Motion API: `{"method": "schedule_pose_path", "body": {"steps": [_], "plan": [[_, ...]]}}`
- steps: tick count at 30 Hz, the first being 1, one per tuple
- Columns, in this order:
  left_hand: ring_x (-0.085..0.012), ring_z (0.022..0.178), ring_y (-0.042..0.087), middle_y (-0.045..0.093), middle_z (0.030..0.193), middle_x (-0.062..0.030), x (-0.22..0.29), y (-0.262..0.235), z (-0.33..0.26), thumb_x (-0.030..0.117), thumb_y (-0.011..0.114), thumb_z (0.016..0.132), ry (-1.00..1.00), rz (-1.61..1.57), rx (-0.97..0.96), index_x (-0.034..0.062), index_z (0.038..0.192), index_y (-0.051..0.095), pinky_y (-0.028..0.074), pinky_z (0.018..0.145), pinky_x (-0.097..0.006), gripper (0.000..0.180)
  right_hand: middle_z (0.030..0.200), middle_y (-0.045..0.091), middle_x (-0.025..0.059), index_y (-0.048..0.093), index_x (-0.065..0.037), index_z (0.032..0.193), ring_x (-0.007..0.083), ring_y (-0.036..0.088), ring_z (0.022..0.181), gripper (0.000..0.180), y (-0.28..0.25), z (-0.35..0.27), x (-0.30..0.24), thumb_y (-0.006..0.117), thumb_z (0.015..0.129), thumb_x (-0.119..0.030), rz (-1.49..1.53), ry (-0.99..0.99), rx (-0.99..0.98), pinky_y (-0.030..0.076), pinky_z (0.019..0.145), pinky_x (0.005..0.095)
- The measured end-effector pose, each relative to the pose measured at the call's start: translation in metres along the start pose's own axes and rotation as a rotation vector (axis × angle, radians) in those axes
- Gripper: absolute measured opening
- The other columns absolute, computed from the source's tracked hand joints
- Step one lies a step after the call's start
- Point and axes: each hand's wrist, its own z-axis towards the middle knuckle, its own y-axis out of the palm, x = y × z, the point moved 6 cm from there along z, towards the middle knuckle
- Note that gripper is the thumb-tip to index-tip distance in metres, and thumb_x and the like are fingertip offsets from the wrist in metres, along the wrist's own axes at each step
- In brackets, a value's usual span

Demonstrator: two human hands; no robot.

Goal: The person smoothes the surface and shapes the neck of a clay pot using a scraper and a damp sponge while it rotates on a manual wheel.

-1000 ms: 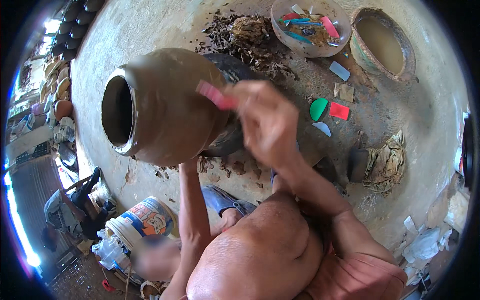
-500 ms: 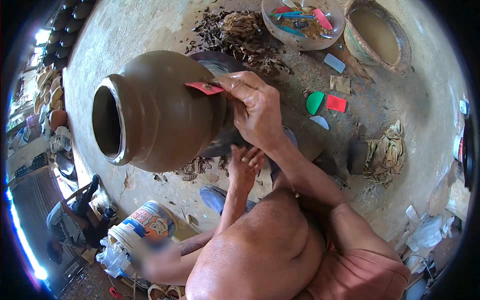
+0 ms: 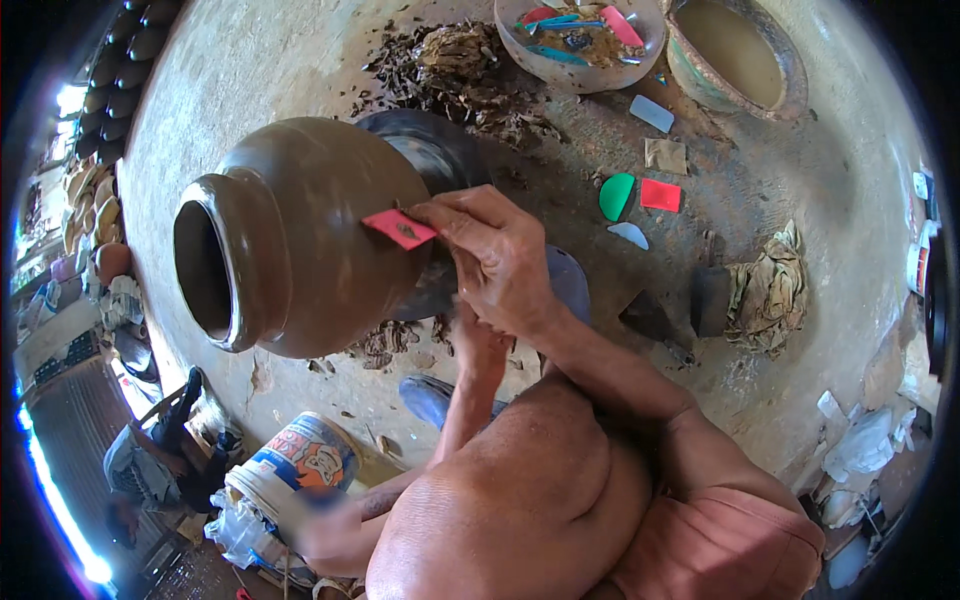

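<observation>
A large brown clay pot (image 3: 325, 225) with a wide mouth and a wet sheen appears sideways in the head view. Its base end meets a dark round wheel (image 3: 445, 150). My right hand (image 3: 500, 260) pinches a thin red scraper (image 3: 400, 229), whose flat face lies against the pot's wall near the base end and bears a smear of clay. Just under that hand is my left hand (image 3: 482, 350), close to the wheel; the right hand covers much of it, and its fingers are too hidden to read.
Clay scraps (image 3: 460, 80) lie beyond the wheel. At the far side stand a basin (image 3: 565, 75) of tools and a pot of murky water (image 3: 735, 60). A green half-disc (image 3: 616, 197) and a red square (image 3: 660, 195) lie on the floor. A bucket (image 3: 305, 455) is at lower left, near a seated person (image 3: 150, 460).
The view has shifted slightly. My right hand has drawn the red scraper nearer to me along the pot's wall. My left hand, fingers spread before, is now mostly behind the right.
</observation>
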Motion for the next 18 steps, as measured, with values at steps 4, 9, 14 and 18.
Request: {"method": "schedule_pose_path", "body": {"steps": [4, 9, 14, 18], "plan": [[-0.0293, 0.133, 0.063, 0.052, 0.16, -0.0082, 0.074, -0.092, 0.064, 0.059, 0.04, 0.112, -0.025, -0.133, 0.043, 0.0136, 0.161, 0.044, 0.059, 0.096, -0.052, 0.067, 0.107, 0.076, 0.0117, 0.08, -0.006, 0.118, 0.0311, 0.073, 0.097, 0.047, 0.003, -0.003, -0.009, 0.073, 0.074, 0.011, 0.032, -0.056, -0.041, 0.061, 0.086, 0.04], [-0.0299, 0.134, 0.063, 0.055, 0.157, -0.0119, 0.043, -0.066, 0.065, 0.064, 0.038, 0.111, 0.164, -0.201, 0.29, 0.0129, 0.161, 0.043, 0.06, 0.099, -0.047, 0.072, 0.106, 0.076, 0.0108, 0.08, -0.006, 0.118, 0.0303, 0.073, 0.096, 0.046, 0.003, -0.007, -0.002, 0.075, 0.074, 0.009, 0.033, -0.046, -0.015, 0.062, 0.086, 0.0392], [-0.033, 0.135, 0.062, 0.057, 0.153, -0.0167, 0.017, 0.008, 0.003, 0.065, 0.042, 0.109, 0.032, 0.052, -0.039, 0.0125, 0.16, 0.043, 0.06, 0.102, -0.051, 0.073, 0.107, 0.079, 0.0106, 0.081, -0.007, 0.114, 0.0293, 0.075, 0.094, 0.042, 0.0, -0.008, 0.0, 0.074, 0.077, 0.011, 0.038, -0.054, -0.032, 0.062, 0.082, 0.037], [-0.0329, 0.124, 0.068, 0.062, 0.145, -0.0161, 0.096, -0.11, 0.055, 0.051, 0.048, 0.109, 0.117, 0.133, 0.343, 0.0056, 0.15, 0.053, 0.061, 0.101, -0.051, 0.061, 0.108, 0.078, 0.0086, 0.08, -0.008, 0.114, 0.0277, 0.075, 0.098, 0.046, 0.003, -0.009, -0.003, 0.078, 0.071, 0.009, 0.017, -0.074, -0.03, 0.063, 0.085, 0.0388]]}}
